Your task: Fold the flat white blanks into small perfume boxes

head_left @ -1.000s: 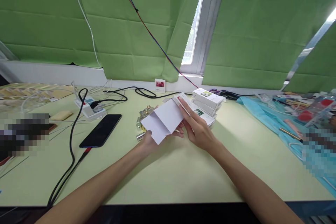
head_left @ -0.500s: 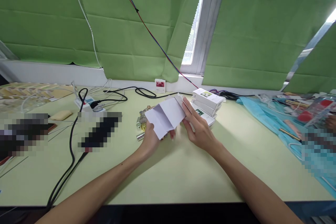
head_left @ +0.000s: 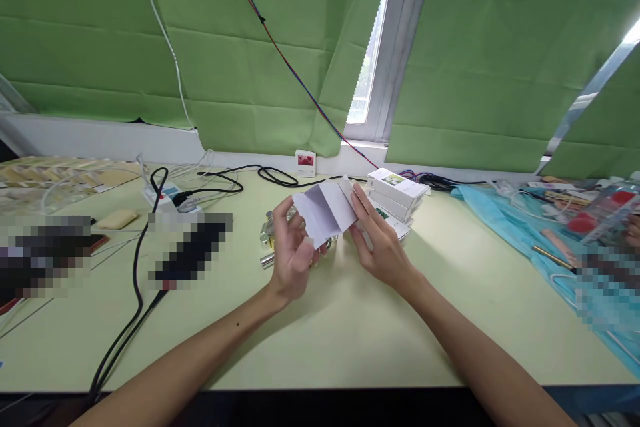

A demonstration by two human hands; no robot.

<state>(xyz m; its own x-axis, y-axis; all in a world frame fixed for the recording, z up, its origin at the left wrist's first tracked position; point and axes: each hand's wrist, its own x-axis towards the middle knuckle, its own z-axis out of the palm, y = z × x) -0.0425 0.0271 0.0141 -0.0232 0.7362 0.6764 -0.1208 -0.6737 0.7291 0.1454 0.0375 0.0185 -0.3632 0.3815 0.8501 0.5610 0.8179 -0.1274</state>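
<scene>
A white cardboard box (head_left: 320,213), unprinted on the faces toward me, is held tilted above the table with its flaps spread apart. My right hand (head_left: 383,240) grips its right side, thumb below and fingers along the edge. My left hand (head_left: 293,257) is curled at the left flap, thumb at its lower corner and some fingers behind it. Beneath and behind the left hand lie small shiny metal and yellowish pieces (head_left: 267,233), partly hidden. A silver cylinder (head_left: 267,260) lies beside that hand. Just behind my right hand is a stack of white printed boxes (head_left: 397,190).
A small white box with a red picture (head_left: 305,163) stands against the wall. Black cable (head_left: 135,267) crosses the left side near a power strip (head_left: 173,197) and a blurred dark device (head_left: 193,253). Blue sheeting (head_left: 505,220) with clutter covers the right.
The left hand has turned, its fingers now showing curled behind the flap. The box has shifted slightly right and tilted, its left flap folded more upright. The right hand keeps its hold.
</scene>
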